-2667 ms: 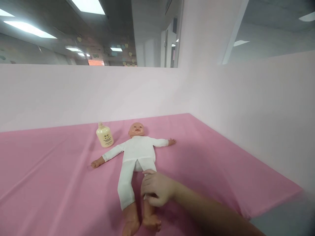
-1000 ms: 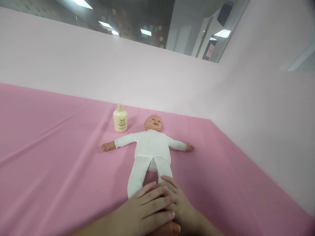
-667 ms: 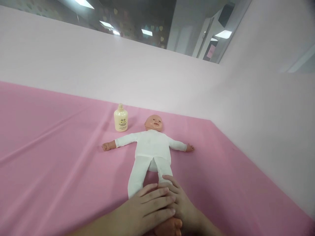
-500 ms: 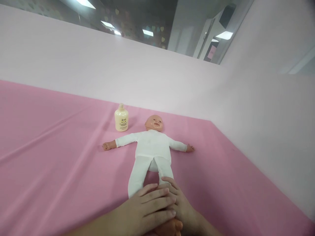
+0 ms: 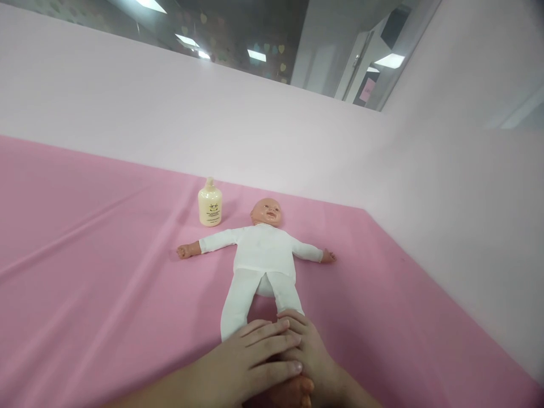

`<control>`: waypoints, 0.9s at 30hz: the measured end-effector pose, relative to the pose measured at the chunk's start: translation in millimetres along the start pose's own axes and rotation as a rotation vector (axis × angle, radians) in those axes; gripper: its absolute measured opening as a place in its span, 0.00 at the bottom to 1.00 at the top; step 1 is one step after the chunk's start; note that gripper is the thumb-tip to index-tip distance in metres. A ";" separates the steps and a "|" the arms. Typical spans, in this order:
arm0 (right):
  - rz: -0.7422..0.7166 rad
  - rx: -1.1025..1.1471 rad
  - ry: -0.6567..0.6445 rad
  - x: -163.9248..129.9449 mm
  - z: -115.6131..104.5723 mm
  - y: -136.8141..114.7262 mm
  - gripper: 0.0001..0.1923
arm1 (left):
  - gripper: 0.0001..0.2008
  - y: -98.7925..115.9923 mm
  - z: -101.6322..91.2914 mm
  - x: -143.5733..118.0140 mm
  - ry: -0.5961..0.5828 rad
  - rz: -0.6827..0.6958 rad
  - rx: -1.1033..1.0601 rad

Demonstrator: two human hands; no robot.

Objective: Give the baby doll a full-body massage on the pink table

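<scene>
A baby doll point(image 5: 264, 249) in white cloth lies on its back on the pink sheet, arms spread wide, head pointing away from me. My right hand point(image 5: 314, 351) is wrapped round the lower part of the doll's leg on the right. Across the same leg lies my left hand point(image 5: 250, 362), its fingers overlapping those of my right hand. The doll's bare foot point(image 5: 300, 391) sticks out below my fingers at the bottom edge. Between the hands the shin is mostly hidden, and the end of the other leg is covered by my left hand and forearm.
A cream pump bottle point(image 5: 210, 207) with dark print stands upright beside the doll's head, to the left. The pink sheet point(image 5: 106, 272) has a few creases. White walls point(image 5: 191, 107) rise behind and on the right, with a window point(image 5: 255, 28) above.
Both hands have shifted slightly along the doll's leg, the right fingertips a little lower toward the foot. The doll and the bottle stay in place.
</scene>
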State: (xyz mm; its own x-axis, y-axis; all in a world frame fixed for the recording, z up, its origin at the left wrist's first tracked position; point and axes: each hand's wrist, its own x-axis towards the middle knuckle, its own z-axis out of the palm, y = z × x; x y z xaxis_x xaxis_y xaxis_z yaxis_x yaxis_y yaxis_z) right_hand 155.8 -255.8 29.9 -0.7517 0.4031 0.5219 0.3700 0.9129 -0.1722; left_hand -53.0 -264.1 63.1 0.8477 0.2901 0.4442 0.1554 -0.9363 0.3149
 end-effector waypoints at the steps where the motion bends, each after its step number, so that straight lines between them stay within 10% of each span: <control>1: -0.005 0.004 -0.040 0.2 -1.7 0.5 0.23 | 0.32 -1.0 0.6 -0.3 -0.007 -0.002 -0.014; 27: -0.015 0.227 0.028 9.5 -15.2 -10.6 0.19 | 0.27 3.7 3.9 5.0 0.044 -0.046 -0.019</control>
State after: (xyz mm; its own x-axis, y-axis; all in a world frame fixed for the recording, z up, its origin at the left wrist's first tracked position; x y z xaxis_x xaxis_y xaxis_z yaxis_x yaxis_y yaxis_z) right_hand 153.0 -262.6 49.3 -0.7400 0.3900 0.5481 0.2239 0.9111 -0.3461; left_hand -46.2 -267.0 63.3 0.8170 0.3410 0.4649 0.1830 -0.9180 0.3517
